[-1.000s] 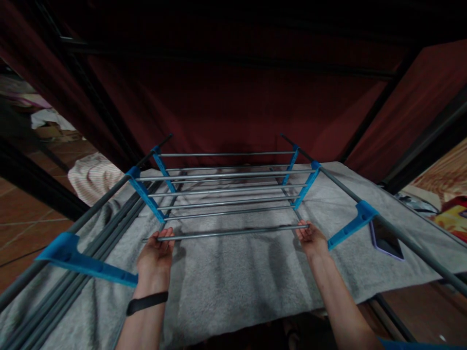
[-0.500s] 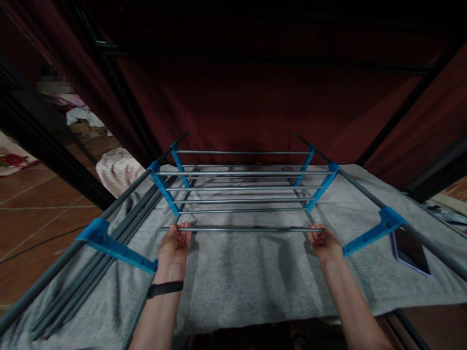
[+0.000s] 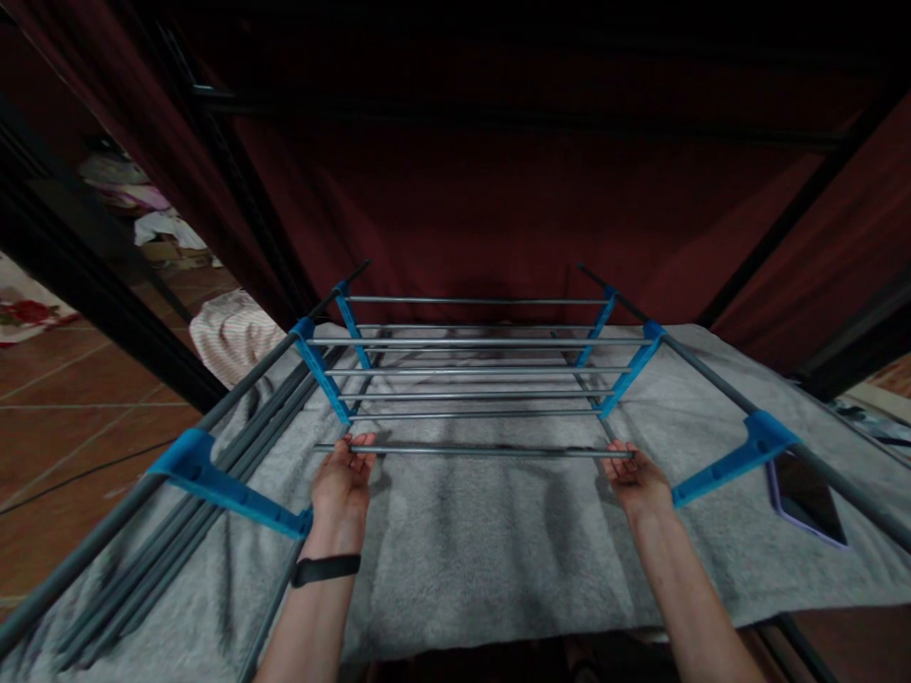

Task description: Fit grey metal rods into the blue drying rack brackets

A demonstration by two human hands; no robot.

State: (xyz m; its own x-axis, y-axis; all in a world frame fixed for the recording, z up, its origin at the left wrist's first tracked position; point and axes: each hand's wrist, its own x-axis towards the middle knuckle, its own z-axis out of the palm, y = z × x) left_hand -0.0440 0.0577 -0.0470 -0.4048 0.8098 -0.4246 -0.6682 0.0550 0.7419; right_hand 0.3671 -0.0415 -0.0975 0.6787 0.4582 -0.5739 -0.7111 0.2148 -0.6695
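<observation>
A loose grey metal rod [image 3: 484, 452] runs crosswise between my hands, above the grey blanket. My left hand [image 3: 344, 479] holds it near its left end, thumb over it and fingers beneath; a dark band circles that wrist. Near the opposite end, my right hand [image 3: 636, 474] grips the same rod. Beyond it lies a partly built rack frame, where several rods join blue plastic brackets [image 3: 630, 372]. Closer to me, a left blue bracket [image 3: 232, 493] and a right blue bracket [image 3: 736, 463] carry no crossbars and flank my wrists.
Several loose grey tubes [image 3: 185, 517] lie together on the blanket [image 3: 484, 569] at left. A phone [image 3: 808, 498] rests under the right side tube. Dark red curtains [image 3: 484, 218] and black metal posts stand behind. A striped cloth [image 3: 234, 332] is at the left.
The view has shifted very slightly. Both hands keep their grip on the rod, which stays in about the same place.
</observation>
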